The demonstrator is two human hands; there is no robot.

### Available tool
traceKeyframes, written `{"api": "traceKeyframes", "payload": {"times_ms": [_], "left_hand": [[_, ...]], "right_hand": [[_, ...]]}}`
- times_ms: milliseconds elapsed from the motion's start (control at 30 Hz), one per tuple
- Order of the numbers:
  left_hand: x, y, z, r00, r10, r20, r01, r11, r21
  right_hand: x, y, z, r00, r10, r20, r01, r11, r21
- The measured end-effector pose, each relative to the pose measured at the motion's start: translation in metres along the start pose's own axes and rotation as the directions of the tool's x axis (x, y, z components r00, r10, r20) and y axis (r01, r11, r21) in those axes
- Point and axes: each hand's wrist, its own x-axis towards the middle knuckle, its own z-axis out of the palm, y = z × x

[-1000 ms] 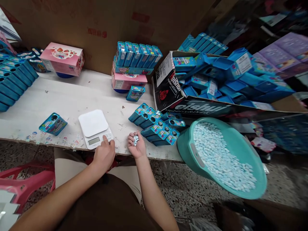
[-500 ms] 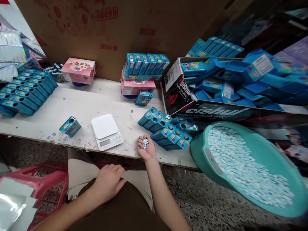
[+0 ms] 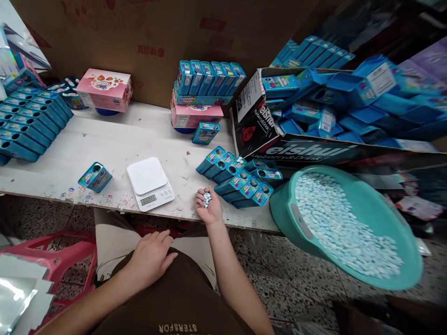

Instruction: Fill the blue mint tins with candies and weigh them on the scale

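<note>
right hand point(image 3: 208, 209) lower centre, palm up, cupped around candies point(image 3: 207, 199), resting on table point(image 3: 115, 149) edge. left hand point(image 3: 152, 258) empty, loosely spread on lap. risk: palm tips, candies roll off the edge to the floor or scatter among tins point(image 3: 240, 184) just right.

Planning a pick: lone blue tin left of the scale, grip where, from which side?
Likely best: pinch the blue tin across its long side walls from above; it lies flat, window up, bare table all round, apart from the scale.
</note>
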Motion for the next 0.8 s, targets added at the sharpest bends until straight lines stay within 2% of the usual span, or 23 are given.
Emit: {"api": "traceKeyframes", "payload": {"times_ms": [100, 167, 200, 267, 367, 433, 467, 533, 633, 700, 733, 800], "left_hand": [[-0.003, -0.009, 0.000, 0.994, 0.035, -0.102, -0.042, 0.997, -0.064], [-0.006, -0.024, -0.009, 0.968, 0.036, -0.249, -0.065, 0.992, -0.108], [-0.008, -0.035, -0.016, 0.940, 0.028, -0.340, -0.069, 0.992, -0.108], [-0.012, -0.061, -0.033, 0.853, 0.003, -0.523, -0.032, 0.998, -0.046], [-0.016, -0.105, -0.063, 0.670, -0.060, -0.740, 0.173, 0.982, 0.077], [-0.018, -0.130, -0.080, 0.565, -0.101, -0.819, 0.313, 0.945, 0.099], [-0.019, -0.140, -0.087, 0.537, -0.121, -0.835, 0.358, 0.929, 0.096], [-0.017, -0.155, -0.096, 0.537, -0.151, -0.830, 0.400, 0.912, 0.092], [-0.008, -0.169, -0.099, 0.604, -0.195, -0.773, 0.404, 0.911, 0.087], [-0.002, -0.173, -0.096, 0.632, -0.224, -0.742, 0.411, 0.908, 0.076], [0.001, -0.173, -0.095, 0.626, -0.236, -0.743, 0.420, 0.905, 0.066], [0.004, -0.171, -0.095, 0.582, -0.241, -0.777, 0.433, 0.901, 0.045]], "right_hand": [[0.000, 0.000, -0.001, 1.000, -0.005, 0.019, 0.006, 1.000, -0.023], [0.000, -0.001, -0.001, 1.000, -0.007, 0.024, 0.008, 1.000, -0.030], [0.000, -0.001, -0.001, 1.000, -0.008, 0.024, 0.008, 1.000, -0.029], [0.000, 0.000, -0.001, 1.000, -0.007, 0.020, 0.008, 1.000, -0.022], [0.000, 0.000, -0.001, 1.000, -0.003, 0.015, 0.003, 1.000, -0.007], [0.000, 0.000, 0.000, 1.000, -0.001, 0.014, 0.002, 1.000, -0.008], [0.000, 0.000, 0.000, 1.000, 0.000, 0.012, 0.000, 1.000, -0.008], [0.000, 0.001, 0.000, 1.000, 0.008, 0.004, -0.008, 1.000, -0.005], [0.000, 0.001, 0.001, 1.000, 0.014, -0.001, -0.014, 1.000, -0.002], [0.000, 0.002, 0.001, 1.000, 0.001, 0.008, -0.001, 1.000, -0.017], [0.001, 0.003, 0.001, 1.000, -0.008, 0.012, 0.009, 0.999, -0.032], [0.002, 0.003, 0.001, 0.999, -0.034, 0.019, 0.035, 0.997, -0.071]]}}
